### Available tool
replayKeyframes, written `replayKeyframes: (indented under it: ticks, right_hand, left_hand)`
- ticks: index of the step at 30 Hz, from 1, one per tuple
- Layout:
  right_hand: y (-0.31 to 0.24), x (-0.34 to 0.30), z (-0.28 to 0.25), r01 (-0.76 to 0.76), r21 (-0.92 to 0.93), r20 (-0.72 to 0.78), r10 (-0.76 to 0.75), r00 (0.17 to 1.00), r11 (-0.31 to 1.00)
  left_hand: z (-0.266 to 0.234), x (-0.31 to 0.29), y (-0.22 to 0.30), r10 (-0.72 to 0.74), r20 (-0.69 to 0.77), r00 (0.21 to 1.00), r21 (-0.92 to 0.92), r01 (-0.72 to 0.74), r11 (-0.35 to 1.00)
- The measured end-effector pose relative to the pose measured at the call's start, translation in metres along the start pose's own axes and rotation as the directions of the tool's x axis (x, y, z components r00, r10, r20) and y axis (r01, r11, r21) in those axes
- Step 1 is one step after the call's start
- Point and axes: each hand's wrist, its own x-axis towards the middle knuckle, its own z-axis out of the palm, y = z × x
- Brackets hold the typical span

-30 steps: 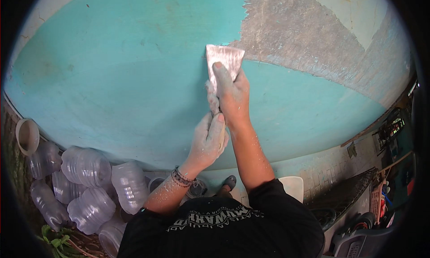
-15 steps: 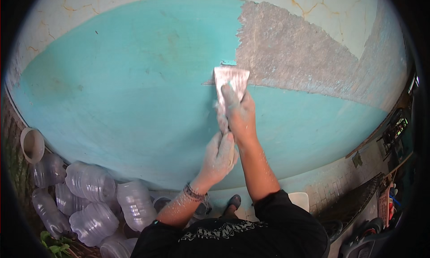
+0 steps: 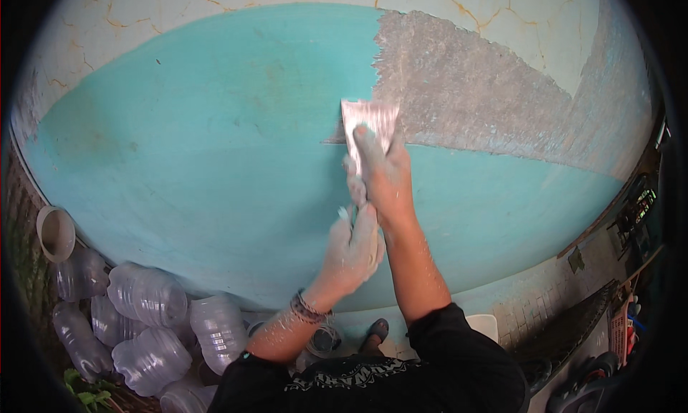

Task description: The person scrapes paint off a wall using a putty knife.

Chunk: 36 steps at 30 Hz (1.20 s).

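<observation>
Scraper [image 3: 373, 119] higher now, at the corner of the bare patch [image 3: 459, 76]

Reaches farther up the teal wall [image 3: 215, 184] than half a second ago, blade edge across the lower left corner of the patch, apparently in contact. Just ahead of the blade in that earlier view, a loose teal flake; at the same spot now, none in sight. Shows, just left of the blade, a thin grey sliver [image 3: 337, 136] of the same rough surface, tapering to a point. Suggests, as a judgement, an upward stroke through that corner, with loosened paint cleared from the edge and a little more bare surface gained. Leaves teal paint wide to the left and below.

Clasps the scraper in the right hand [image 3: 387, 176], thumb flat along the blade's face, fingers behind and mostly hidden. Wraps the left hand [image 3: 351, 248] around the handle just below, with a bit of pale handle peeping out beside the fingers. Cannot tell the force on the blade. Also at the left hand, a pale speck [image 3: 343, 213], perhaps a chip of paint, too blurred to be sure.

Down to the left, apart from the work: clear bottles [image 3: 147, 295] in a heap, a round tub [image 3: 56, 232] above, same arrangement as before.
</observation>
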Motion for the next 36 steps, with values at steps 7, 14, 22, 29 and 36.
replayKeyframes:
  ticks: [7, 14, 22, 29, 36]
  right_hand:
    - [-0.001, -0.003, 0.000, -0.049, 0.016, -0.026, 0.049, 0.998, 0.999]
    - [-0.021, 0.000, 0.001, -0.017, 0.046, 0.017, 0.016, 1.000, 0.999]
    - [-0.021, 0.005, 0.005, -0.024, -0.005, -0.055, 0.023, 0.998, 1.000]
    - [-0.032, 0.006, 0.005, -0.112, 0.025, -0.071, 0.114, 0.991, 0.993]
    - [-0.037, 0.014, 0.002, -0.097, 0.067, -0.031, 0.099, 0.995, 0.993]
  left_hand:
    - [0.007, -0.002, 0.006, -0.069, -0.037, 0.997, 0.011, 0.070, 0.998]
    - [0.013, 0.002, 0.012, 0.101, 0.078, 0.992, 0.045, -0.105, 0.993]
    - [0.012, 0.002, 0.015, 0.177, 0.068, 0.982, 0.082, -0.182, 0.980]
    - [0.019, 0.006, 0.025, 0.085, 0.010, 0.996, 0.006, -0.085, 0.996]
    - [0.017, 0.011, 0.031, 0.117, 0.116, 0.986, 0.059, -0.124, 0.990]
